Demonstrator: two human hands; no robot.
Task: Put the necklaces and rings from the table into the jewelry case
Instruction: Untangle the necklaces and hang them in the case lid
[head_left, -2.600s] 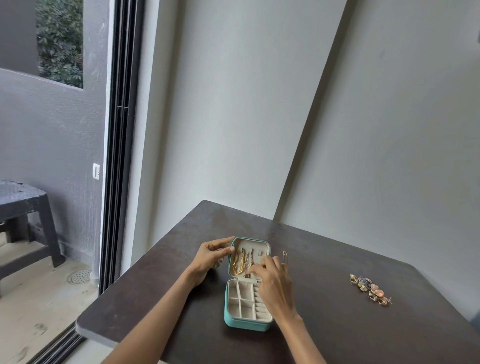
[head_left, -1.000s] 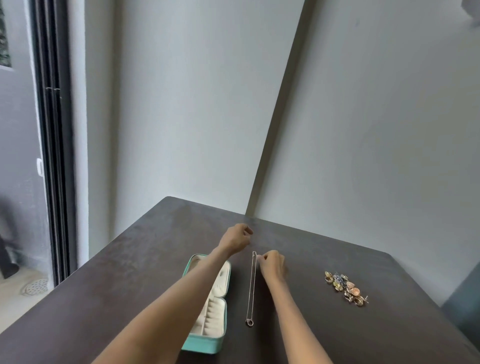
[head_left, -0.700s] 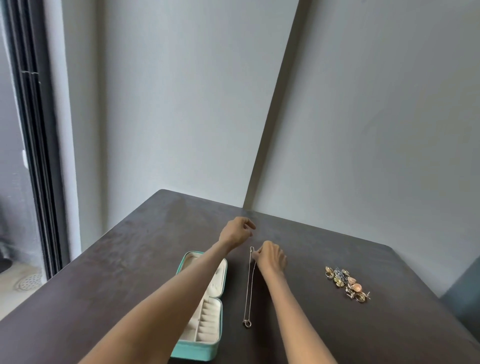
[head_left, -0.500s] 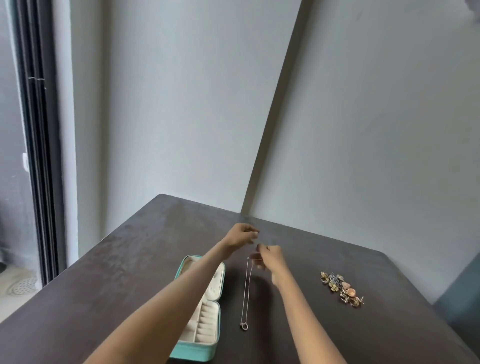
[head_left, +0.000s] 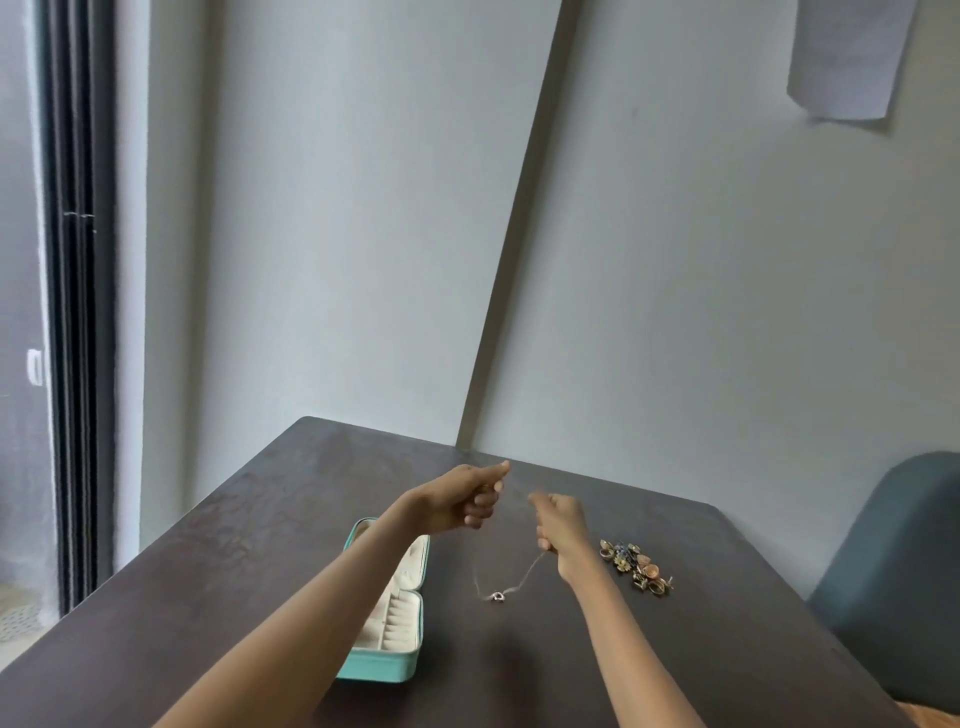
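A thin silver necklace (head_left: 523, 578) hangs in a V above the dark table (head_left: 270, 519), its small pendant (head_left: 497, 596) at the bottom. My left hand (head_left: 465, 499) pinches one end of the chain and my right hand (head_left: 558, 522) pinches the other, both raised over the table's middle. The teal jewelry case (head_left: 387, 662) lies open to the left under my left forearm, its cream ring rolls showing. A cluster of several rings (head_left: 635, 566) lies on the table right of my right hand.
Grey walls meet in a corner just behind the table. A dark sliding-door frame (head_left: 78, 312) stands at the far left. A blue-grey chair back (head_left: 893, 571) rises by the table's right edge. A paper sheet (head_left: 847, 57) hangs on the wall.
The necklace lay straight on the table beside the case; both hands have lifted it by its ends and drawn apart, so the chain now hangs in a V with the pendant off the surface.
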